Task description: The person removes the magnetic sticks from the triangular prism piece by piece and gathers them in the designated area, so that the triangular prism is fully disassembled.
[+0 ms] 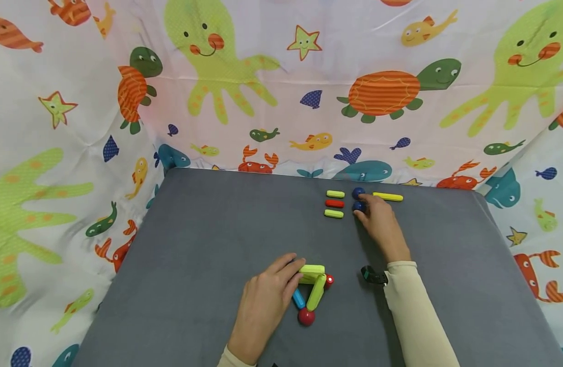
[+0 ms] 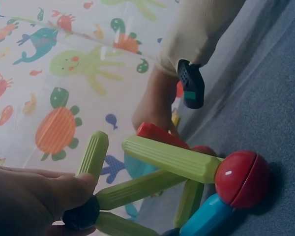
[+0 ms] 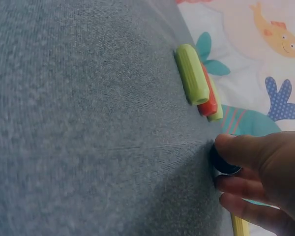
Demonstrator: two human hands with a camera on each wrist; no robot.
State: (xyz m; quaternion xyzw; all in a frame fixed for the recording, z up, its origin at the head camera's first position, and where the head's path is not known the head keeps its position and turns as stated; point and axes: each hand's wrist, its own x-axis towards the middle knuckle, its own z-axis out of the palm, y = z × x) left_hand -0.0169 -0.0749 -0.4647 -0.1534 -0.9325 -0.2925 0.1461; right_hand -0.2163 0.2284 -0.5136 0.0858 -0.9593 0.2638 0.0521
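Note:
My left hand [image 1: 268, 300] grips a dark blue ball [image 2: 82, 214] at one corner of a structure of magnetic rods and balls. Light green rods [image 1: 316, 293], a light blue rod [image 1: 299, 298] and a red ball [image 1: 306, 316] belong to it; a second red ball [image 1: 329, 280] sits at its right side. Farther back, my right hand [image 1: 381, 224] pinches a dark blue ball [image 3: 225, 160] between thumb and fingers, low at the tabletop. Just beyond it lies another dark blue ball [image 1: 358, 192]. My left fingers hide the structure's left end in the head view.
Left of the right hand lie two light green rods [image 1: 334, 194] with a red rod [image 1: 334, 203] between them. A yellow rod [image 1: 388, 197] lies behind that hand. The grey tabletop [image 1: 208, 219] meets a patterned curtain [image 1: 263, 102] at its back edge.

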